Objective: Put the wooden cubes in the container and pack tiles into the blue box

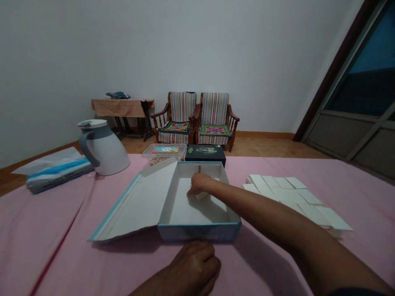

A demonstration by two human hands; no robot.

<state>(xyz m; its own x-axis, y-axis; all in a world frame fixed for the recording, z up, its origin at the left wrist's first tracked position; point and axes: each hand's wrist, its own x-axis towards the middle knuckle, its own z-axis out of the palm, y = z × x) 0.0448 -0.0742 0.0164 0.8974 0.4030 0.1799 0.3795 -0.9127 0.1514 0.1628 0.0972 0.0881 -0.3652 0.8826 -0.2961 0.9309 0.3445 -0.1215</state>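
Inside the open box (199, 232), right of the middle of its floor, a pale piece (202, 196) lay under the right hand (200, 183); the fingers were drawn together and seemed to pinch it, though the hand hid much of it; which way its long axis ran I could not tell. The piece was directly beneath that grip, the right hand far the nearer; the left hand (197, 265) rested on the pink cloth (101, 271) just outside the near wall, fingers folded in, nothing visible in them; whether it touched the box I could not tell.

The box's walls ringed the grip; the right forearm (262, 205) crossed above the right wall; the lid (138, 201) was folded out to the left; a short dark strip (199, 169) showed against the far wall. Beyond the forearm, towards the cloth's right edge, lay overlapping white pieces (286, 194); past the box, at the far edge, were a clear plastic container (165, 150) and, to its right, a black box (205, 153); towards the far left corner stood a jug (112, 154), with a soft packet (60, 174) beside it.
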